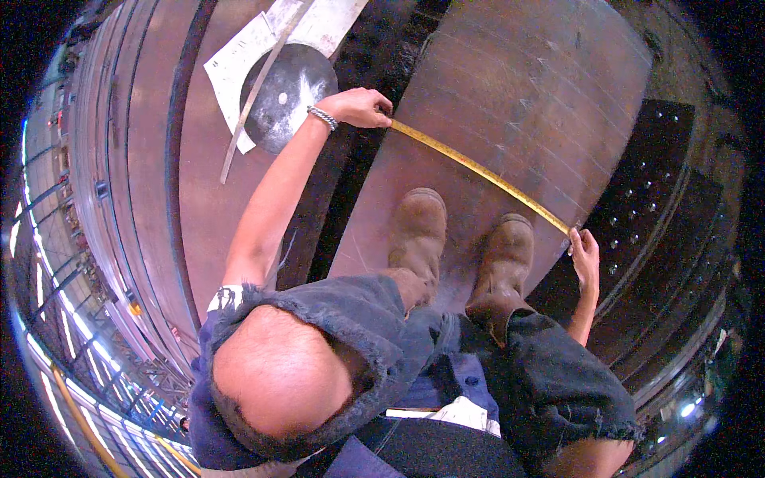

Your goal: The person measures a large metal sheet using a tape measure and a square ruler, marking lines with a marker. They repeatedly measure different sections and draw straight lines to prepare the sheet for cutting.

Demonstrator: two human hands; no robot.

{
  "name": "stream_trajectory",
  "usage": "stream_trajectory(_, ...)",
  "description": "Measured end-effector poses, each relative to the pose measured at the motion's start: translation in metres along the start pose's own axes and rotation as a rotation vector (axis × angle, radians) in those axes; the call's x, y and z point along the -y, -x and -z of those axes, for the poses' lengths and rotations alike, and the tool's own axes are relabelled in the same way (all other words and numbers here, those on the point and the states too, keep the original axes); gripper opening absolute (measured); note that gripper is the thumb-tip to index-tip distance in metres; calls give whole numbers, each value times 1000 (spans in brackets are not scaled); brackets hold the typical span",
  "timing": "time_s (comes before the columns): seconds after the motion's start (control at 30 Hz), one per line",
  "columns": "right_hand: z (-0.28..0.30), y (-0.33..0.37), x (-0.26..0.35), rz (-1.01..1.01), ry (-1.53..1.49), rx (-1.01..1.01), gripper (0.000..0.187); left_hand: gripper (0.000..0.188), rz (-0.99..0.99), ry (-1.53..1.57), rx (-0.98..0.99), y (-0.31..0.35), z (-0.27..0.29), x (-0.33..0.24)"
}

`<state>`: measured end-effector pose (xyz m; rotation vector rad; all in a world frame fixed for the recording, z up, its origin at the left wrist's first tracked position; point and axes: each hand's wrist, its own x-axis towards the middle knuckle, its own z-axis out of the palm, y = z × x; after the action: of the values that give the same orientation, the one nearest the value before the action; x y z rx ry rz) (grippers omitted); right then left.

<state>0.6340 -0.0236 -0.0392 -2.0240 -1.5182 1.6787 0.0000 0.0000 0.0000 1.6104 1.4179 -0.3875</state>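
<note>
Two hands are on the job here, and between them I see a yellow measuring tape (482, 170) stretched taut across a rusty brown steel plate (542, 95). The left hand (362, 107) is curled shut over the far end of the tape, pinning it at the plate's edge beside a dark gap; a beaded bracelet (323, 118) sits on that wrist. The right hand (586, 255) pinches the near end of the tape between fingertips, down at the opposite edge of the plate. Two worn brown boots (462, 247) stand on the plate just inside the tape line, between the hands. I judge the tape to be light, thin and springy: stiff enough to hold a straight run while pulled tight, but prone to kink, twist or snap back if either end slips, with edges that could cut. It is best held flat at its ends, pressed against the steel. Beyond the left hand lie a dark round disc (287, 95), white paper sheets (239, 60) and a slim metal strip (259, 84).
</note>
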Motion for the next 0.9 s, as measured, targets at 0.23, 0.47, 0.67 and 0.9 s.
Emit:
stream_trajectory(0.23,-15,14,24,-2,46,-75,33,41,70,117,-2,9,7,-14)
stream_trajectory(0.47,-13,18,38,36,84,-51,36,34,73,82,43,-3,11,-13)
stream_trajectory(0.67,-14,17,34,54,9,-16,36,38,67,111,96,-4,13,-15)
stream_trajectory(0.9,-6,23,49,45,278,-177,36,37,65,98,85,-5,11,-14)
